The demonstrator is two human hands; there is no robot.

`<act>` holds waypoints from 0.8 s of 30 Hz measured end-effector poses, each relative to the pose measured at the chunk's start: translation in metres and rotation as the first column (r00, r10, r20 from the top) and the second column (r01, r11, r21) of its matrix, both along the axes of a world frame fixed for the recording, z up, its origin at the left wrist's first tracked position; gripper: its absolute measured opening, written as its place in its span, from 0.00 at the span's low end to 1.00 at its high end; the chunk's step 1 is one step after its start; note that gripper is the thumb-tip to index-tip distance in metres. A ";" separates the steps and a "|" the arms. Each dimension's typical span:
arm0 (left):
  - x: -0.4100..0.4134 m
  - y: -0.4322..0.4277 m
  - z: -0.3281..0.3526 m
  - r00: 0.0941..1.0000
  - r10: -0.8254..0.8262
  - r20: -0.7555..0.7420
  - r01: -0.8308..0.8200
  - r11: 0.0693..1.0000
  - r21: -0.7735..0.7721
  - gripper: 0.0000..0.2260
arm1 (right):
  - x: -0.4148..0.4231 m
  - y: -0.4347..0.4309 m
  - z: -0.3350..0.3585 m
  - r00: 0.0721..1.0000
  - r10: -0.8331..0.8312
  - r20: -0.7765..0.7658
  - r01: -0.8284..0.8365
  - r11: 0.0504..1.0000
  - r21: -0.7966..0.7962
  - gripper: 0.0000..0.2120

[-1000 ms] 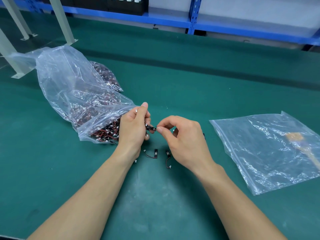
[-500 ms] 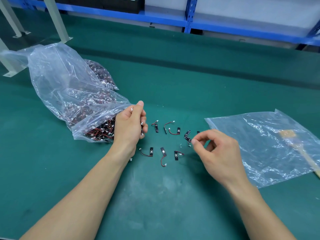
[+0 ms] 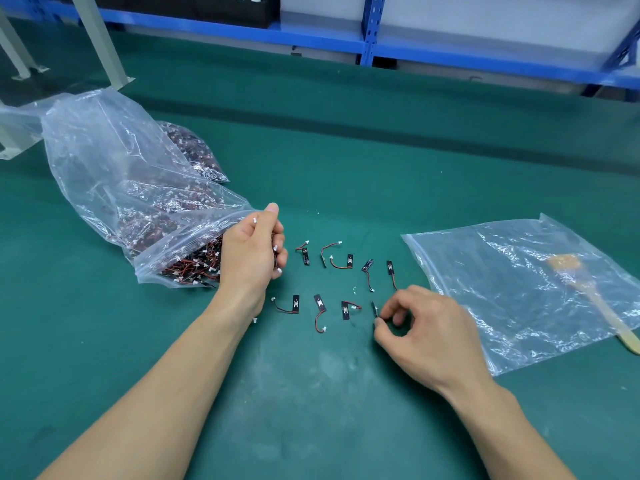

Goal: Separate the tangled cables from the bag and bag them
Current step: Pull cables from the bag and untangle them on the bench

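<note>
A large clear bag (image 3: pixel 114 188) full of tangled red-and-black cables lies at the left, its mouth facing right. My left hand (image 3: pixel 251 252) sits at that mouth and grips a small bunch of cables, white connectors showing between the fingers. Several separated cables (image 3: pixel 341 262) lie in two rows on the green mat. At the right end of the near row, my right hand (image 3: pixel 420 327) pinches one small cable (image 3: pixel 375 310) against the mat. A flat clear zip bag (image 3: pixel 526 285) lies to the right.
A wooden stick with a pad (image 3: pixel 588 299) lies under or inside the flat bag. A second packed bag of cables (image 3: pixel 194 150) sits behind the large one. Metal frame legs (image 3: pixel 100 39) stand at the back left, blue shelving (image 3: pixel 370 29) along the back.
My right hand left my left hand, carried one cable rightward and toward me, and now holds it down at the right end of the near row. The left hand stayed at the bag mouth.
</note>
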State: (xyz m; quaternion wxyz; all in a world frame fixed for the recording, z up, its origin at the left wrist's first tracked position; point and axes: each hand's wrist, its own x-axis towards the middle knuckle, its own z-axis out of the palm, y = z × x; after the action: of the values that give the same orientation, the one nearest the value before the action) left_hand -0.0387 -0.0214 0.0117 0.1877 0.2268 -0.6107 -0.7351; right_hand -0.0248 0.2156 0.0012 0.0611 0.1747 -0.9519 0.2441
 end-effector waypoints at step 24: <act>0.004 0.003 0.005 0.996 -0.056 -0.075 0.057 0.998 0.011 0.28 | -0.036 -0.106 0.042 0.964 0.256 -0.066 -0.260 0.876 -0.407 0.03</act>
State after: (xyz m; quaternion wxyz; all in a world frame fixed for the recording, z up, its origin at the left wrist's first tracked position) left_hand -0.0346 -0.0185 0.0170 0.1879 0.1829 -0.6049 -0.7519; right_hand -0.0610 0.1096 0.0437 0.0680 0.2844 -0.8469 0.4442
